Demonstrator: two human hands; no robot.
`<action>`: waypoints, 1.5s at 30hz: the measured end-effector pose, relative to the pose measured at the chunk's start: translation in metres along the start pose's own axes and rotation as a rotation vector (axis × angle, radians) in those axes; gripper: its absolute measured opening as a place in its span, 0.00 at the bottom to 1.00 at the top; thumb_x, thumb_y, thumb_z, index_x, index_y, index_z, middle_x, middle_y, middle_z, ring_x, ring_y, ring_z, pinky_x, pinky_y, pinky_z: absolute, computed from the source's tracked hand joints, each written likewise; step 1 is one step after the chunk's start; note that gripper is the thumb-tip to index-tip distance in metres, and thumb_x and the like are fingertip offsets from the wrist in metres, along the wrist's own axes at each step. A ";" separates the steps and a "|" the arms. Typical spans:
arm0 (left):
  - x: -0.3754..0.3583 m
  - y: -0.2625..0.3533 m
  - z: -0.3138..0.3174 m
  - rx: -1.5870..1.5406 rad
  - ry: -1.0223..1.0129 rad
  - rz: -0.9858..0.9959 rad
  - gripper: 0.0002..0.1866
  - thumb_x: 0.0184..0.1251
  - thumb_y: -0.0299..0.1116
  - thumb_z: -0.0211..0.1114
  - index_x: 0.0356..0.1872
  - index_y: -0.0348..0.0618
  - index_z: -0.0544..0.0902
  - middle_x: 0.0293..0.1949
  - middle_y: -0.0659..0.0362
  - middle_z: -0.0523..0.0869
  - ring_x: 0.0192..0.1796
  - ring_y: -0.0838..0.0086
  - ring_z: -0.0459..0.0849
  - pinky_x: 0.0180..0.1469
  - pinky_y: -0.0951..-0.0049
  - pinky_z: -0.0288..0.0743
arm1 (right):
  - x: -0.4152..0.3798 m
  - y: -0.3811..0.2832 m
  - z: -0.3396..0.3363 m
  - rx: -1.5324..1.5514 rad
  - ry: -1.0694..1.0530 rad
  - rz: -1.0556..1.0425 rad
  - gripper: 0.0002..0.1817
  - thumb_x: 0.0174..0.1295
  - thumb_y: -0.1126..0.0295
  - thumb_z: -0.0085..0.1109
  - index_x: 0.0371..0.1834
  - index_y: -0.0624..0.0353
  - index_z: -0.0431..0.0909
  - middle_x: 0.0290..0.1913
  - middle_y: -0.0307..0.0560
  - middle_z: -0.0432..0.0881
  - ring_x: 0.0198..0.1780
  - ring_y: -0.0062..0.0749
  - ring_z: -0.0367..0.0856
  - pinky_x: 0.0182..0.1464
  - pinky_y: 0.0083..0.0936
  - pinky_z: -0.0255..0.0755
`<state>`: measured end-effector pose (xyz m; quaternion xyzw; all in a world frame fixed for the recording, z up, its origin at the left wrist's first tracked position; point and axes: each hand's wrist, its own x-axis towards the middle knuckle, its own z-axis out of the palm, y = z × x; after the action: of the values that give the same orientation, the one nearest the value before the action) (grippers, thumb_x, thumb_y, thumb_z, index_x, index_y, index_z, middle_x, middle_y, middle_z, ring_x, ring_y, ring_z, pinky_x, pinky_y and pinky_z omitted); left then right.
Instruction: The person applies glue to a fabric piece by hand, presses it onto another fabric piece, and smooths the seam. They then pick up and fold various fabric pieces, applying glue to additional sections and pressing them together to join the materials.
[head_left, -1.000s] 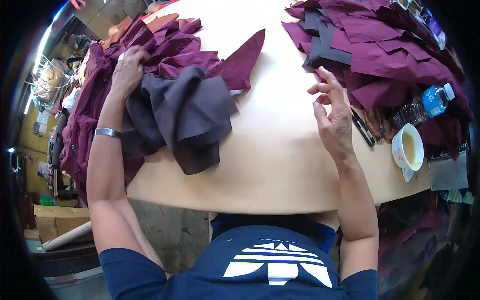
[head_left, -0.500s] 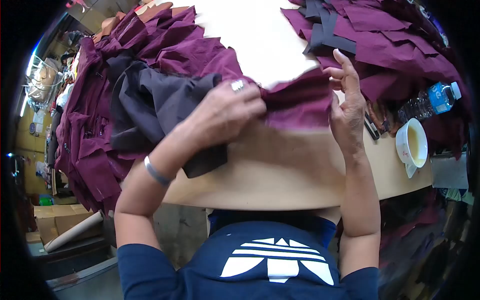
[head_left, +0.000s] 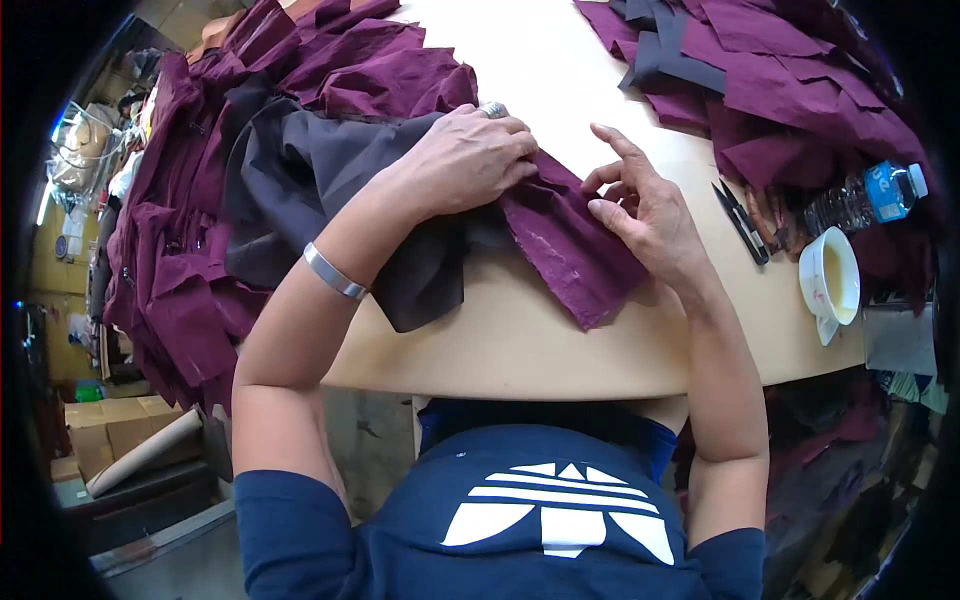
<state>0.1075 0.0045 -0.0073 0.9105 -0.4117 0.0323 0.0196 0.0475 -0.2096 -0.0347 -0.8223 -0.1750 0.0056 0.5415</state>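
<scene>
My left hand (head_left: 470, 158), with a ring and a wrist bracelet, has its fingers curled closed over the upper end of a maroon fabric piece (head_left: 570, 245). That piece slants down and right across the table, its frayed lower edge showing a pale line. Under my left wrist spreads a bunched dark grey cloth (head_left: 310, 170). My right hand (head_left: 645, 215) is beside the maroon piece's right edge, fingers apart and slightly bent, with nothing held between them.
Maroon garment pieces (head_left: 190, 230) are heaped on the left. More maroon and grey cut pieces (head_left: 790, 90) lie at the upper right. Near the right edge of the table (head_left: 500, 360) are thread snips (head_left: 742, 222), a water bottle (head_left: 865, 197) and a white cup (head_left: 812, 290) of yellowish liquid.
The maroon piece has swung from lying level to slanting down toward me. My right hand has moved left and its raised fingers have tipped over; my left hand has shifted slightly up.
</scene>
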 end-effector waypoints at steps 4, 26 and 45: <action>-0.012 0.003 -0.004 0.065 0.120 0.104 0.15 0.59 0.43 0.62 0.43 0.45 0.79 0.46 0.59 0.80 0.49 0.67 0.78 0.52 0.67 0.67 | 0.001 0.007 -0.002 -0.099 -0.043 0.028 0.36 0.51 0.80 0.56 0.67 0.54 0.59 0.35 0.47 0.80 0.30 0.30 0.76 0.37 0.29 0.72; -0.082 0.061 0.040 -0.276 0.366 0.027 0.08 0.53 0.25 0.62 0.36 0.39 0.77 0.38 0.53 0.77 0.40 0.62 0.79 0.44 0.66 0.75 | 0.051 -0.034 0.041 -0.262 -0.137 -0.030 0.42 0.56 0.82 0.52 0.73 0.53 0.43 0.42 0.60 0.80 0.39 0.50 0.80 0.53 0.35 0.69; -0.016 0.021 0.020 -2.368 0.607 -0.346 0.22 0.70 0.46 0.49 0.55 0.40 0.73 0.53 0.53 0.78 0.56 0.65 0.77 0.61 0.61 0.69 | 0.047 -0.029 0.053 0.433 0.280 -0.221 0.36 0.58 0.84 0.49 0.70 0.66 0.47 0.71 0.56 0.52 0.70 0.33 0.55 0.70 0.25 0.50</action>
<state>0.0822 0.0011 -0.0279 0.3299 -0.0401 -0.1534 0.9306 0.0729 -0.1387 -0.0224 -0.6561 -0.1818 -0.1299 0.7209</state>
